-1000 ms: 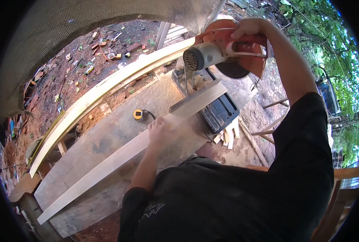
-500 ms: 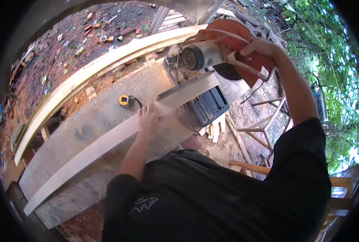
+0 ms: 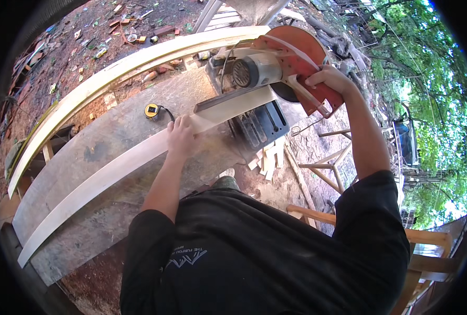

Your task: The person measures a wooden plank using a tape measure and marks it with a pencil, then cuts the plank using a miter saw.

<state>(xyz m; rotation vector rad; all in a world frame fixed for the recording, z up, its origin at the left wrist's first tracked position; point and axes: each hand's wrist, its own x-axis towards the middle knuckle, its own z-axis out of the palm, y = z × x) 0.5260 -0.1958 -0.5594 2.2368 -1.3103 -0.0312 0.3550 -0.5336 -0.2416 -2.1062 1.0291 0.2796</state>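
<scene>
A long pale wooden plank (image 3: 102, 178) runs from the lower left of the worktable up onto the black base (image 3: 262, 126) of a chop saw. My left hand (image 3: 181, 137) is closed over the plank, left of the saw's black fence (image 3: 228, 100), its fingers at the far edge. With my right hand (image 3: 330, 81) I grip the handle of the saw's red head (image 3: 296, 44). The grey motor (image 3: 257, 71) sits beside the red guard. The dark blade (image 3: 286, 92) shows partly, near the plank's right end; whether they touch I cannot tell.
A yellow tape measure (image 3: 152, 111) lies on the worktable (image 3: 97, 152) beyond the plank. Longer boards (image 3: 107, 79) stretch along its far side. Wood offcuts (image 3: 267, 160) lie on the ground below the saw, near a wooden frame (image 3: 325, 165). A power cord (image 3: 307, 127) hangs by the handle.
My right hand has brought the saw head lower, toward the plank. My left hand and the plank keep their places on the table. The whole view has shifted slightly.
</scene>
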